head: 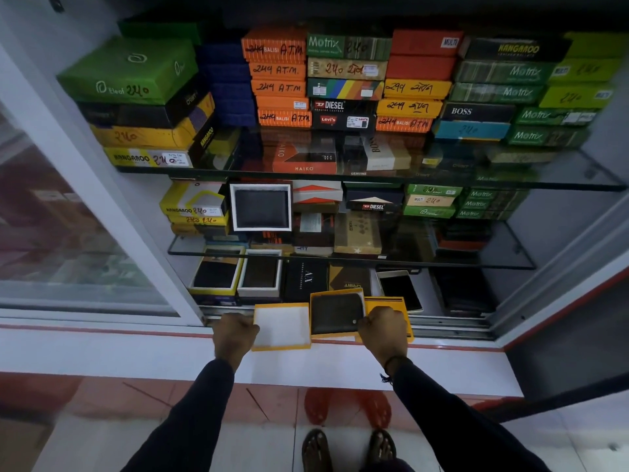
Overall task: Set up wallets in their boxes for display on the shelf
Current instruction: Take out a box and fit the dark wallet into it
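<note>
Both dark-sleeved arms reach forward, well apart. The left hand (235, 333) is curled closed, knuckles up; the right hand (384, 330) likewise, a dark band at its wrist.

A shop: glass shelves (340, 173) of price-marked, branded wallet boxes (279, 68).

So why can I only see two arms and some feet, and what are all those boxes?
The camera sits on a person's head, looking down, so you see what they see. The left hand holds an open yellow box with a white inside and nothing in it. The right hand holds another yellow box with a dark wallet lying in it. Both rest on the white ledge of a shop cabinet. Behind, glass shelves carry stacks of colourful wallet boxes.
</note>
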A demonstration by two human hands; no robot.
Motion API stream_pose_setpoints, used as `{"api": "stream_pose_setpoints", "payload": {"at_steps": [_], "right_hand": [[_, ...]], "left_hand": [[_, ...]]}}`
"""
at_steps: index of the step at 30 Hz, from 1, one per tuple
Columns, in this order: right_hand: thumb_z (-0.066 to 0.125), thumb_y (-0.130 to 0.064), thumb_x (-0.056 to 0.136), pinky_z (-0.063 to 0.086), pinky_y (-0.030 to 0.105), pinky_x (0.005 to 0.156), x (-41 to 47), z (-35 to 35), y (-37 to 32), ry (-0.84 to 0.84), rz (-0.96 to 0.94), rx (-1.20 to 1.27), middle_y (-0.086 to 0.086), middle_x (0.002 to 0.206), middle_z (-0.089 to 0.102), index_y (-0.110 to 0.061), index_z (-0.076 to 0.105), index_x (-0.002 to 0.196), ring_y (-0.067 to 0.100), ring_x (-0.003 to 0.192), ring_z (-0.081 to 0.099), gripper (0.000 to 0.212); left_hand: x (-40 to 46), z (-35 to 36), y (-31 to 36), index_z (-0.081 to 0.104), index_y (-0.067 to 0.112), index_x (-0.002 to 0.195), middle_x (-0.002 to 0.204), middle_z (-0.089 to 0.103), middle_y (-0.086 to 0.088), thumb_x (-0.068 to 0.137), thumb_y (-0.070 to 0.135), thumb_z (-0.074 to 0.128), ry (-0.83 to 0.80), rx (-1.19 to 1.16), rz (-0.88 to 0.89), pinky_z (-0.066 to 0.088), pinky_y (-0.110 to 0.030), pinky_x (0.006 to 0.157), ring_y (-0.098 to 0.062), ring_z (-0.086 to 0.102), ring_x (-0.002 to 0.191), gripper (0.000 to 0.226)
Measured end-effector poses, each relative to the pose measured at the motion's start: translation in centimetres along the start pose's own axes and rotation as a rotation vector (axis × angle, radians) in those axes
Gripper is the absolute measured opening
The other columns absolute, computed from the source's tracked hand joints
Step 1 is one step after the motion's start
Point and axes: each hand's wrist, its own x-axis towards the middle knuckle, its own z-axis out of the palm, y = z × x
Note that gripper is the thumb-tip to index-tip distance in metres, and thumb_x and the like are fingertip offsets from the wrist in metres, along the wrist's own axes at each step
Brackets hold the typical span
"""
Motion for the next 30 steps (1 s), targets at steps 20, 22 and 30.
{"api": "stream_pose_setpoints", "payload": {"at_steps": [20, 22, 30], "right_hand": [[0.07, -0.023, 0.084, 0.054, 0.03, 0.069, 0.6, 2.4, -2.8, -0.157, -0.054, -0.085, 0.012, 0.098, 0.075, -0.007, 0.07, 0.099, 0.027, 0.09, 0.071, 0.022], [0.068, -0.021, 0.086, 0.055, 0.031, 0.073, 1.0, 2.5, -2.7, -0.198, -0.051, -0.113, 0.012, 0.101, 0.074, -0.007, 0.069, 0.103, 0.027, 0.093, 0.07, 0.022], [0.067, -0.046, 0.081, 0.056, 0.034, 0.081, 2.4, 2.8, -3.7, -0.266, -0.252, -0.256, 0.0, 0.112, 0.072, -0.027, 0.062, 0.12, 0.024, 0.103, 0.068, 0.044]], "left_hand": [[-1.1, 3.8, 2.9, 0.076, 0.0, 0.086, 0.087, 0.076, -0.019, 0.086, 0.002, 0.07, -0.295, -0.354, -0.07, 0.06, -0.03, 0.058, -0.026, 0.073, 0.071, 0.006], [-0.8, 3.7, 2.9, 0.077, 0.001, 0.087, 0.089, 0.076, -0.019, 0.083, 0.004, 0.075, -0.304, -0.309, -0.015, 0.064, -0.038, 0.072, -0.029, 0.073, 0.081, 0.005], [0.0, 4.1, 1.5, 0.042, 0.03, 0.14, 0.119, 0.061, 0.001, 0.05, 0.006, 0.097, -0.562, -0.039, 0.365, 0.061, -0.03, 0.079, -0.018, 0.063, 0.107, 0.108]]}}
